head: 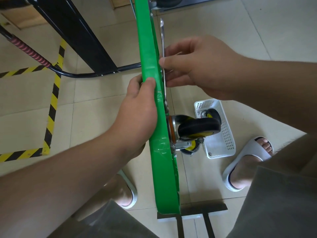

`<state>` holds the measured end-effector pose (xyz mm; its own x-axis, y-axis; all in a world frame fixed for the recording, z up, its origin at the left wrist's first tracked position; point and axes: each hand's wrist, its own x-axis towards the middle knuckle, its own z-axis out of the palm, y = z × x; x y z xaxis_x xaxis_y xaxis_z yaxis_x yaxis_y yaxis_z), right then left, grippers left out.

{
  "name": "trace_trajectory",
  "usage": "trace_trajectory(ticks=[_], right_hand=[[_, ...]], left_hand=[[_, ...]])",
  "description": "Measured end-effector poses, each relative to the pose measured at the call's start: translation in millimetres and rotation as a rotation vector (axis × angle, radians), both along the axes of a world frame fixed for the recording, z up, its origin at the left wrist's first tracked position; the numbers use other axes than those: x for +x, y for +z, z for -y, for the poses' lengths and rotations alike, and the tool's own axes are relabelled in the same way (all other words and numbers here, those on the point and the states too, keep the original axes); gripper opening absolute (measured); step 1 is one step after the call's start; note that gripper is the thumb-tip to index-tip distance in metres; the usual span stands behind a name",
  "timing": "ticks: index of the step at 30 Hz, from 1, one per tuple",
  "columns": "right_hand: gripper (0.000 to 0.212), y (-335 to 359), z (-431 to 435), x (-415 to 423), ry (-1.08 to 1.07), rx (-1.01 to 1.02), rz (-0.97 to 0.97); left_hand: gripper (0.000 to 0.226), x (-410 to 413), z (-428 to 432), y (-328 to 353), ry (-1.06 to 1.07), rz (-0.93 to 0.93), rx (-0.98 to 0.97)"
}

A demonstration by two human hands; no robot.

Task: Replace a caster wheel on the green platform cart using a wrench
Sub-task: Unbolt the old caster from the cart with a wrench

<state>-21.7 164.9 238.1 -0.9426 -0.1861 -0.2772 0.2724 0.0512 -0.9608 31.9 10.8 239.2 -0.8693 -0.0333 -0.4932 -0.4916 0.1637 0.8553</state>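
The green platform cart (pixel 149 62) stands on its edge and runs from the top centre down towards me. My left hand (pixel 139 107) grips its left side, thumb curled over the green rim. My right hand (pixel 190 66) pinches a slim silver wrench (pixel 162 33) that lies flat against the cart's underside; its lower end reaches the bolts just above the caster plate. A black caster wheel (pixel 199 127) with a yellow hub is mounted on the underside below the hands. Another wheel's edge (pixel 169 2) shows at the top.
A white perforated basket (pixel 223 134) on the tiled floor holds a spare caster (pixel 210 115). My feet in white slippers (pixel 247 162) flank the cart. The cart's black handle (pixel 72 75) and a black frame lie to the left, beside yellow-black floor tape (pixel 51 114).
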Motion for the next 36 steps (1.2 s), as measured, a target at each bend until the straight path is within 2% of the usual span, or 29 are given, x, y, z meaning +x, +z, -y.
trace_trajectory(ticks=[12,16,22,25,27,31,36], right_hand=[[0.014,9,-14,61,0.172,0.320,-0.673],[0.015,0,-16,80,0.306,0.584,-0.978],[0.014,-10,-10,89,0.382,0.705,-1.156],[0.016,2,-10,84,0.299,0.664,-1.138],[0.017,11,-11,77,0.210,0.618,-1.067],[0.022,19,-14,52,0.055,0.412,-0.752],[0.009,16,-19,19,-0.035,0.299,-0.418]], left_hand=[[0.022,0,1,-1,-0.027,-0.082,-0.025],[0.021,1,0,-1,-0.024,-0.094,-0.008],[0.026,0,-2,-2,-0.039,-0.142,-0.124],[0.029,1,3,-4,-0.019,-0.119,-0.107],[0.023,2,4,-6,-0.041,-0.127,-0.096],[0.022,1,-1,2,-0.023,-0.052,-0.049],[0.029,1,-1,1,0.007,0.002,-0.012]])
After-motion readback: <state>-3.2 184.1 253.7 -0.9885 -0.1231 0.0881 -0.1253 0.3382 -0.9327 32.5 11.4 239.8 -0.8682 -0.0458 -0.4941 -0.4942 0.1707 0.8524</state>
